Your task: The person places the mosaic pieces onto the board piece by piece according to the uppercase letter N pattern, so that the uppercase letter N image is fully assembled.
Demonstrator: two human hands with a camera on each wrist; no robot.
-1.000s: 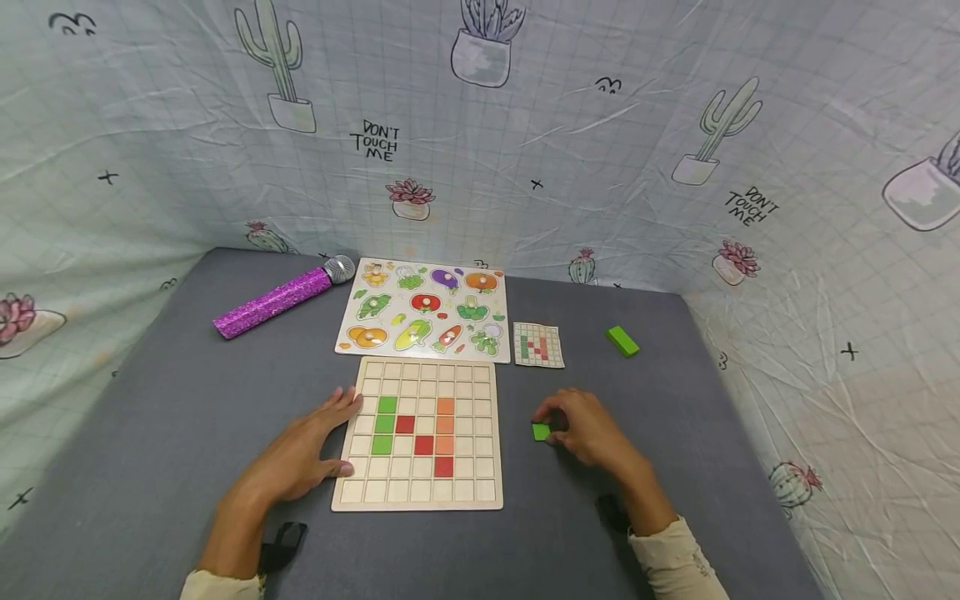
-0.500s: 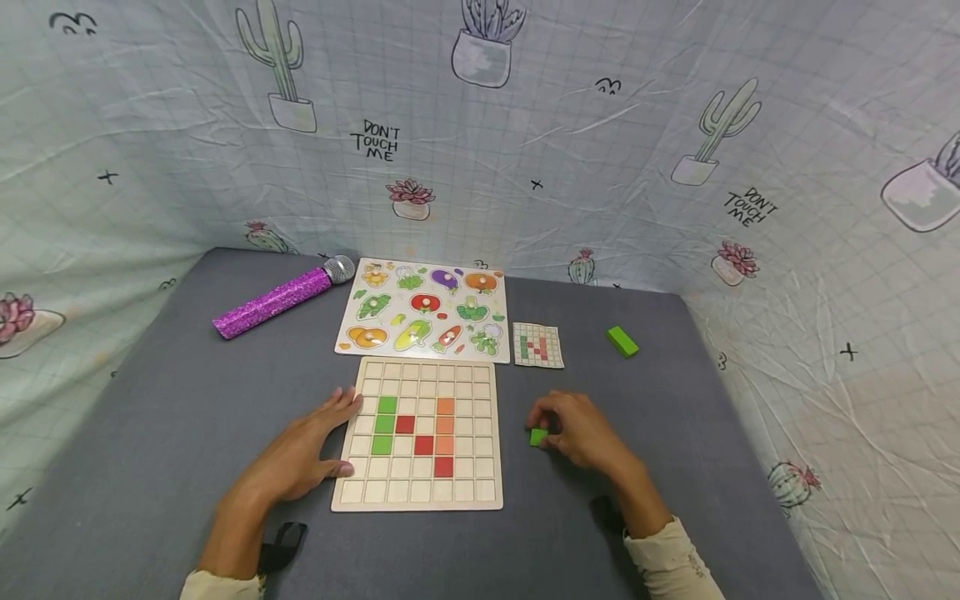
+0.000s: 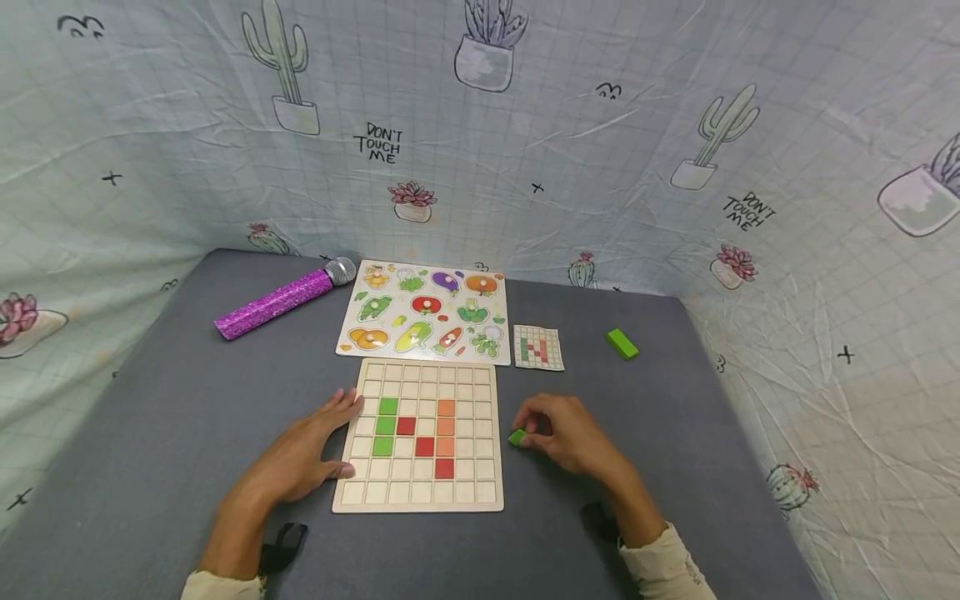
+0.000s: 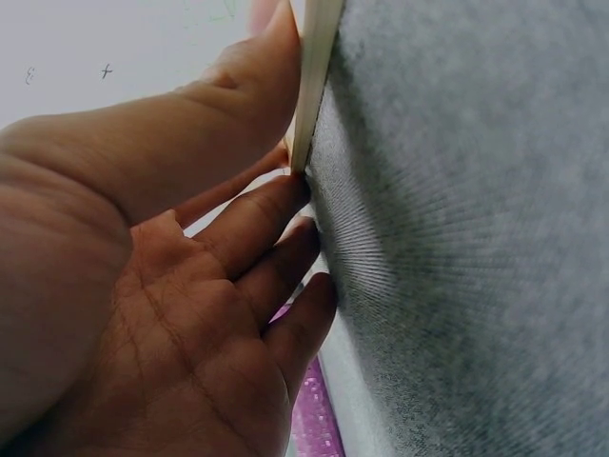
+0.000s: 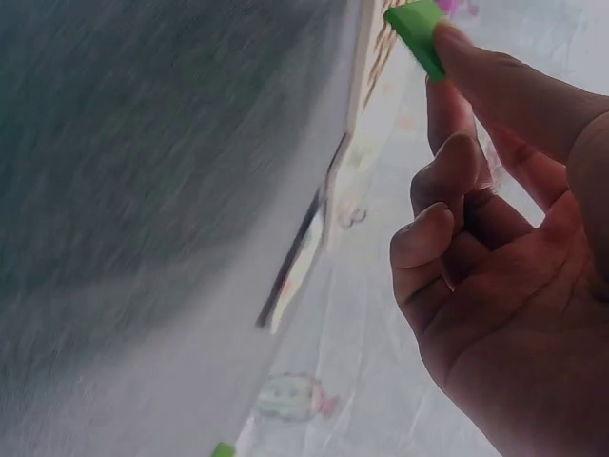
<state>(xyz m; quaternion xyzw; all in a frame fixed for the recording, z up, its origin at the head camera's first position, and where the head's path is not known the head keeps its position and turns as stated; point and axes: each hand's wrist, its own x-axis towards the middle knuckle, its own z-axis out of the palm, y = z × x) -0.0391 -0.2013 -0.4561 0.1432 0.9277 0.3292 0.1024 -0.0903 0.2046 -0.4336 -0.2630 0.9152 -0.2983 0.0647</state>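
Note:
A wooden grid board [image 3: 363, 492] lies on the grey table, with green, red and orange square tiles set in some of its cells. My left hand [image 3: 303, 454] rests at the board's left edge, thumb and fingertips touching it, fingers fairly straight. Just off the board's right edge, my right hand [image 3: 566, 433] pinches a small green tile [image 3: 517, 437] between thumb and fingers. In the right wrist view that green tile [image 5: 417, 33] is tilted and raised off the table, the other fingers curled below it.
Behind the board lies a vegetable peg puzzle [image 3: 397, 321]. A small pattern card [image 3: 551, 350] sits to its right. Farther right is a green block [image 3: 622, 343]. A glittery purple microphone [image 3: 277, 304] lies at the back left. A cactus-print cloth [image 3: 480, 142] hangs around the table.
My right hand has moved left toward the board, carrying the green tile, which is now tilted. My left hand has stayed at the board's edge.

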